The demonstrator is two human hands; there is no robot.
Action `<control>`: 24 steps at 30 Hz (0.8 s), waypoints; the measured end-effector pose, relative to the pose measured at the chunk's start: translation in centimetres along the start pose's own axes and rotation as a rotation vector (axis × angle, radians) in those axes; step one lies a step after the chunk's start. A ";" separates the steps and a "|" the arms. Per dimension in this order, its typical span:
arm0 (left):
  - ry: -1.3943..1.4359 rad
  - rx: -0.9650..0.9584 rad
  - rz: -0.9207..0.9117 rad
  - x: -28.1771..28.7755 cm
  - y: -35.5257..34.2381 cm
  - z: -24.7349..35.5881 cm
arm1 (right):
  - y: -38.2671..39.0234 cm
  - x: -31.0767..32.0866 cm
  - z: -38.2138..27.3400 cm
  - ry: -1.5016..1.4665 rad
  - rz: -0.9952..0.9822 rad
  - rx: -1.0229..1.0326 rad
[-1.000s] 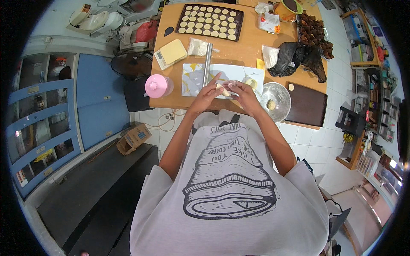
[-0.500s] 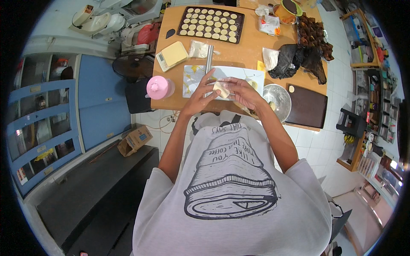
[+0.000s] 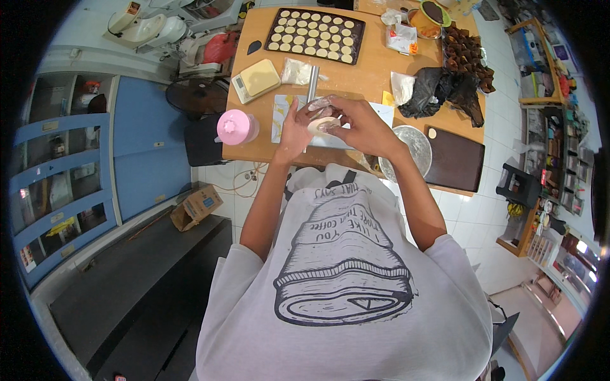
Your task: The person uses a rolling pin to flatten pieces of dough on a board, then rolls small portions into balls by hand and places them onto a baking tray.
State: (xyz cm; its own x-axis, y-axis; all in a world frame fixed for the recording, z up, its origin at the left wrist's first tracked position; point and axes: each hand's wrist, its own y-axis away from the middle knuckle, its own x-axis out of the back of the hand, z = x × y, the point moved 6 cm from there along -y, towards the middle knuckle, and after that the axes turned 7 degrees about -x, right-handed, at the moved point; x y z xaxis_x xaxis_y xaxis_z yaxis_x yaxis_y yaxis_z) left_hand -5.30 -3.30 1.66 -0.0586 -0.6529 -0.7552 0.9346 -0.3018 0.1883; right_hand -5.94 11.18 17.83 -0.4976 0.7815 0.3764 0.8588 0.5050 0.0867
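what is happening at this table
A person holds a piece of pale dough between the left hand and right hand, above a white board. Rows of pale rounds cover the far tray; the nearer tray shows one. A metal bowl stands beside the nearer tray.

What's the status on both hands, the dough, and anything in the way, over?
Right hand holding pale dough piece. Left hand right beside it, grip unclear. Metal rod just beyond, partly hidden by the hands.
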 end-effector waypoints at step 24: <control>0.574 0.172 0.055 -0.7 1.7 2.2 | 8.9 -11.7 17.3 0.815 0.196 -0.261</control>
State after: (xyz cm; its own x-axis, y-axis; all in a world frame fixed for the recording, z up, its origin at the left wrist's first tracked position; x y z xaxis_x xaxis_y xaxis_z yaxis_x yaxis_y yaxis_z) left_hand -4.43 -4.88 3.87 0.2316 -0.2054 -0.9509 0.8581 -0.4174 0.2992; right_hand 5.38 12.85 -1.82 -0.1813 0.2903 0.9396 0.9698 0.2114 0.1218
